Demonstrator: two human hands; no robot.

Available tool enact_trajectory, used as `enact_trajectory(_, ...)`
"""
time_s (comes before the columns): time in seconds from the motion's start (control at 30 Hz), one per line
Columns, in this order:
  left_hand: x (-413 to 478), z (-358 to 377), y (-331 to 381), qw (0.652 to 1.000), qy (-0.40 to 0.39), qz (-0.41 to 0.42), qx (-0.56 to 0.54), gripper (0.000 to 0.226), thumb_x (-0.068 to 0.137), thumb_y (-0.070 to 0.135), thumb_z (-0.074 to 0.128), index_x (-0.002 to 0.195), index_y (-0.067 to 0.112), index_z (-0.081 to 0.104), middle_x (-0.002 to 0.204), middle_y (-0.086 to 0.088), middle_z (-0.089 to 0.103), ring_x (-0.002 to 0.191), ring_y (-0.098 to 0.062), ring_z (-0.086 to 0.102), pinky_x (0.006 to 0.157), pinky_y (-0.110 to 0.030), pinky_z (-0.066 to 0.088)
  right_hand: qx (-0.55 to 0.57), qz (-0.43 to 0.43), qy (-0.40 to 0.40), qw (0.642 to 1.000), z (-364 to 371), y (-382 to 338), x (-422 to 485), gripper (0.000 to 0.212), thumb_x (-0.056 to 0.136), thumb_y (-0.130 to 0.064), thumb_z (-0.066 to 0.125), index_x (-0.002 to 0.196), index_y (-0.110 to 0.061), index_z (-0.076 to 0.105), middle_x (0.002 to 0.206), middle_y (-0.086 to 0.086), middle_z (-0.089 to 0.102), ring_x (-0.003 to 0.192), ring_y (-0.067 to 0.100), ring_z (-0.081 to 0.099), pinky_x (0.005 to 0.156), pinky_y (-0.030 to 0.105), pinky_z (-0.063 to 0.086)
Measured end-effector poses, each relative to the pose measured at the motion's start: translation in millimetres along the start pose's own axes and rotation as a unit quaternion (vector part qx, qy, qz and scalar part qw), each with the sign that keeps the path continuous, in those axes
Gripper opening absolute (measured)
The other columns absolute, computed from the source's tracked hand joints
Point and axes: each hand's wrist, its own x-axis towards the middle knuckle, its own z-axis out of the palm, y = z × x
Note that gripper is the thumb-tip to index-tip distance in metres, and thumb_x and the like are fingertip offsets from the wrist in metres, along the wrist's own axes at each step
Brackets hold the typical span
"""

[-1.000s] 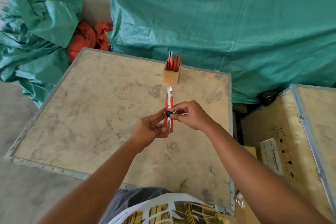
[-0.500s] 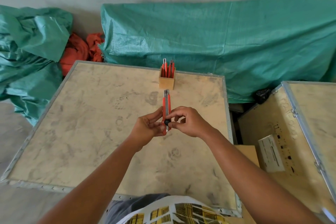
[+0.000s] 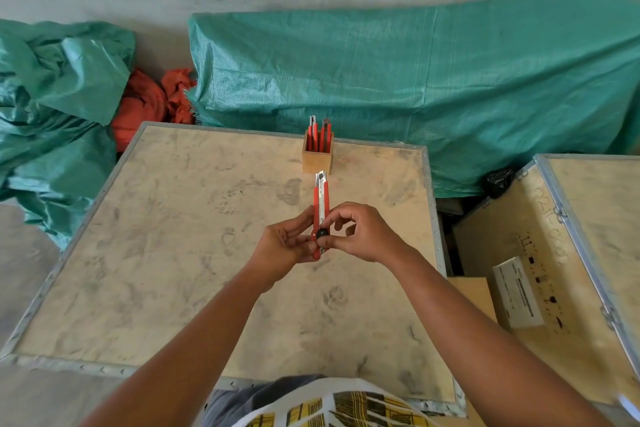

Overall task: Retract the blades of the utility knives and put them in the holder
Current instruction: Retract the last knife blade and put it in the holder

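Observation:
I hold a red utility knife (image 3: 321, 198) with a silver metal track upright over the middle of the wooden crate top (image 3: 180, 253), its tip pointing away from me. My left hand (image 3: 285, 246) grips the knife's lower end from the left. My right hand (image 3: 360, 232) pinches the black slider knob low on the handle. Almost no blade shows past the metal tip. A small square wooden holder (image 3: 317, 158) stands just beyond the knife at the far edge, with several red knives (image 3: 319, 135) upright inside.
Green tarpaulin (image 3: 433, 90) covers bulk behind the crate and lies bunched at the left (image 3: 59, 100), with orange cloth (image 3: 149, 104) between. A second wooden crate (image 3: 568, 270) with a white label stands at the right, across a dark gap.
The black slider knob has moved down the handle toward me under my right thumb and finger, and the exposed blade has drawn back into the tip. The view has tilted slightly.

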Motion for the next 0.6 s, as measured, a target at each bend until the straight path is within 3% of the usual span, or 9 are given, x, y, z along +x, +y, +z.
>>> enact_trajectory(0.1,1,0,0,1.0,0.006,-0.005,-0.006,0.066,0.088,-0.016,0.061,0.142,0.019,0.051,0.125,0.01,0.07,0.108,-0.035,0.07,0.087,-0.041,0.06,0.004,-0.002,-0.019,1.0,-4,1,-1,0.032,0.075,-0.027,0.088,0.104,-0.032,0.077,0.106,-0.014,0.07,0.089,0.008,0.063,0.073,0.03,0.056)
enact_trajectory(0.37,0,4,0,1.0,0.012,-0.008,-0.008,0.065,0.087,-0.016,0.062,0.143,0.014,0.051,0.124,0.012,0.07,0.109,-0.035,0.069,0.086,-0.04,0.061,0.015,0.006,0.011,1.0,-1,2,0,0.023,0.071,-0.033,0.091,0.083,-0.028,0.072,0.093,-0.006,0.073,0.083,0.01,0.063,0.071,0.034,0.055)
enact_trajectory(0.6,7,1,9,1.0,0.015,-0.003,0.016,0.063,0.088,-0.015,0.062,0.141,0.018,0.053,0.11,0.013,0.075,0.106,-0.036,0.07,0.083,-0.036,0.061,0.075,-0.007,0.031,0.997,-9,0,21,0.029,0.089,-0.017,0.076,0.118,-0.021,0.075,0.114,-0.005,0.076,0.093,0.008,0.073,0.085,0.02,0.058)
